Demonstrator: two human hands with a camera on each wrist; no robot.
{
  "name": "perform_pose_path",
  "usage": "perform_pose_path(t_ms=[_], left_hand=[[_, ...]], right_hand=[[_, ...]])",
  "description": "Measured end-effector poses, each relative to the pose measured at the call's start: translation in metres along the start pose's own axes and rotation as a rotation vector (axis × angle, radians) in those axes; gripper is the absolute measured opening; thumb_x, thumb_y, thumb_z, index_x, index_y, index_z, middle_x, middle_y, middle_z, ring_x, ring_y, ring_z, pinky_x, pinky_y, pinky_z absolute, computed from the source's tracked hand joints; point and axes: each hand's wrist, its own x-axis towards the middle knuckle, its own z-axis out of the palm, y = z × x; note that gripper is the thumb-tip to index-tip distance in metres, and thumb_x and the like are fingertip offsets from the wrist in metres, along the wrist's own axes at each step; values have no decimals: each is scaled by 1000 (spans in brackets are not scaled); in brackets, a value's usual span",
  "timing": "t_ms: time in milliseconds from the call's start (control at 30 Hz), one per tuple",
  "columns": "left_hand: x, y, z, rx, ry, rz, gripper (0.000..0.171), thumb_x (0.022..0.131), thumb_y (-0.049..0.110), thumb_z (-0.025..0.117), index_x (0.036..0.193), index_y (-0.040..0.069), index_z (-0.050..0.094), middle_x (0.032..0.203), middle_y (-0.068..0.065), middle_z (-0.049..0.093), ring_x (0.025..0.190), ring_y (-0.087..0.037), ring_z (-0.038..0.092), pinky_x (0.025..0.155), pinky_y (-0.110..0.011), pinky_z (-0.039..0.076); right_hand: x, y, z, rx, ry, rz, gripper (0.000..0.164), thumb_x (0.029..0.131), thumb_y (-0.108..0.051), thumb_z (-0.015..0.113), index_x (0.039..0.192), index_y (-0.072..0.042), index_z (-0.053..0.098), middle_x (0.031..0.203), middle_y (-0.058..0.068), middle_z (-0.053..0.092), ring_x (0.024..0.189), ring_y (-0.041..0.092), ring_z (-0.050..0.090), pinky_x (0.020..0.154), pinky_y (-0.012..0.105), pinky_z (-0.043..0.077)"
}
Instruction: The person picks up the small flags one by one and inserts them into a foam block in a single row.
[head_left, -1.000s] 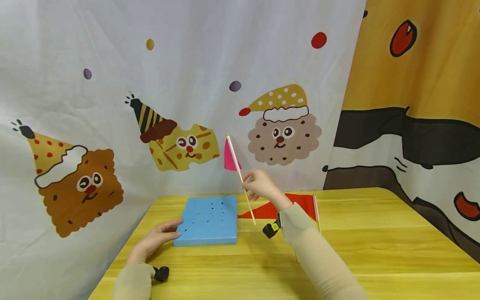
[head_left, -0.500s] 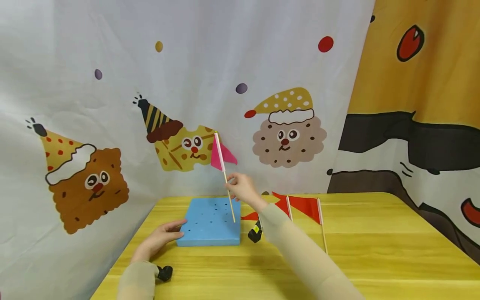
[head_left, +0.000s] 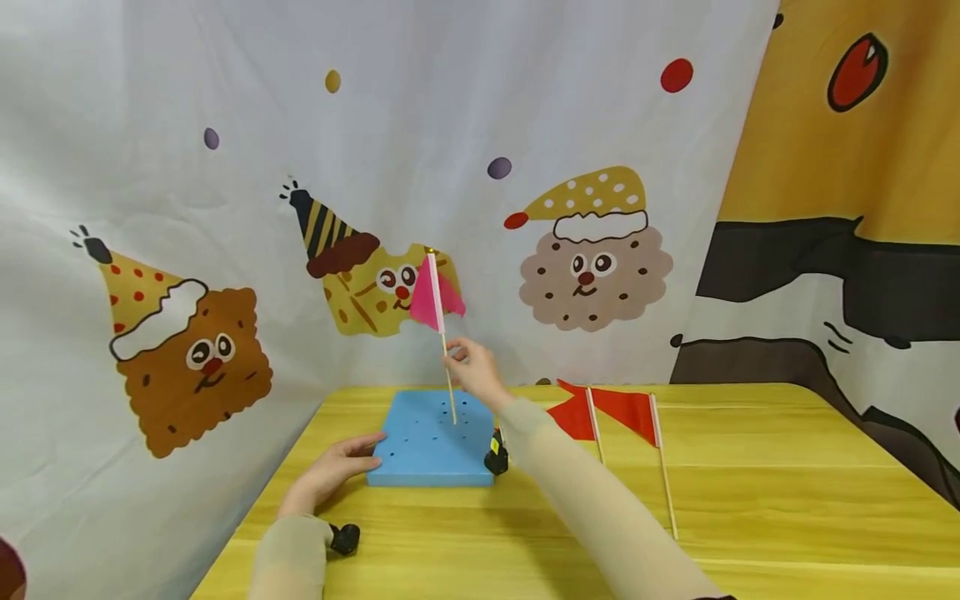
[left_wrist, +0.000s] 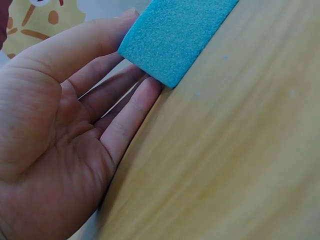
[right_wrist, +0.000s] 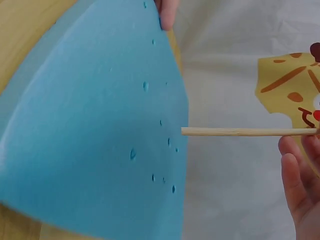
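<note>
Upright with a slight tilt, a small pink flag (head_left: 424, 297) on a thin wooden stick (right_wrist: 235, 132) is pinched by my right hand (head_left: 476, 371) between thumb and fingers. The stick's bare lower end shows whole in the right wrist view, in front of the holes of a blue foam block (head_left: 431, 457); whether it touches the surface I cannot tell. My left hand (head_left: 339, 467) rests against the block's left side. In the left wrist view its fairly straight fingers (left_wrist: 125, 120) touch the block's side near the table.
Two red flags (head_left: 573, 417) (head_left: 628, 410) on sticks lie to the right of the block on the yellow wood-grain table (head_left: 750, 492). Behind the table hangs a white cloth (head_left: 420, 108) printed with cartoon biscuits.
My right hand has carried the pink flag leftward over the block, and its stick has become more upright. The left hand stays at the block's side. The head view has shifted slightly.
</note>
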Motion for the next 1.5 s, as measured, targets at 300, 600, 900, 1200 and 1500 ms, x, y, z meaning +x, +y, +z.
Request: perform_pose_path(t_ms=[300, 600, 900, 1200, 1500], left_hand=[[0, -2, -2, -23, -8, -8, 61, 94, 24, 66, 148, 8, 43, 153, -17, 34, 140, -40, 26, 110, -55, 27], [4, -6, 0, -60, 15, -1, 59, 92, 23, 68, 145, 9, 47, 151, -16, 37, 140, -39, 29, 110, -53, 28], [6, -6, 0, -52, 24, -6, 59, 92, 23, 68, 145, 9, 47, 150, -15, 39, 139, -39, 30, 110, -54, 28], [5, -5, 1, -36, 34, -21, 59, 93, 23, 68, 145, 6, 47, 150, -18, 39, 137, -41, 32, 109, -54, 30], [6, -4, 1, -36, 40, -27, 59, 93, 22, 68, 145, 5, 46, 150, -20, 38, 137, -42, 32, 108, -55, 31]], right_hand=[[5, -3, 19, -1, 27, 3, 21, 95, -18, 64, 116, -13, 63, 85, 6, 62, 63, 20, 67, 63, 40, 58], [6, 3, 34, 60, 49, 9, 19, 96, -16, 63, 115, -15, 63, 89, 6, 64, 74, 33, 69, 56, 34, 56], [5, 2, 48, 78, 20, -4, 19, 96, -17, 63, 115, -14, 64, 90, 7, 64, 78, 36, 70, 61, 40, 58], [2, 1, 55, 30, 13, -14, 25, 96, -17, 63, 120, -10, 63, 91, 5, 65, 67, 15, 68, 57, 30, 56], [2, 5, 58, 20, -12, -21, 22, 97, -18, 62, 118, -12, 64, 90, 5, 66, 69, 18, 69, 57, 29, 56]])
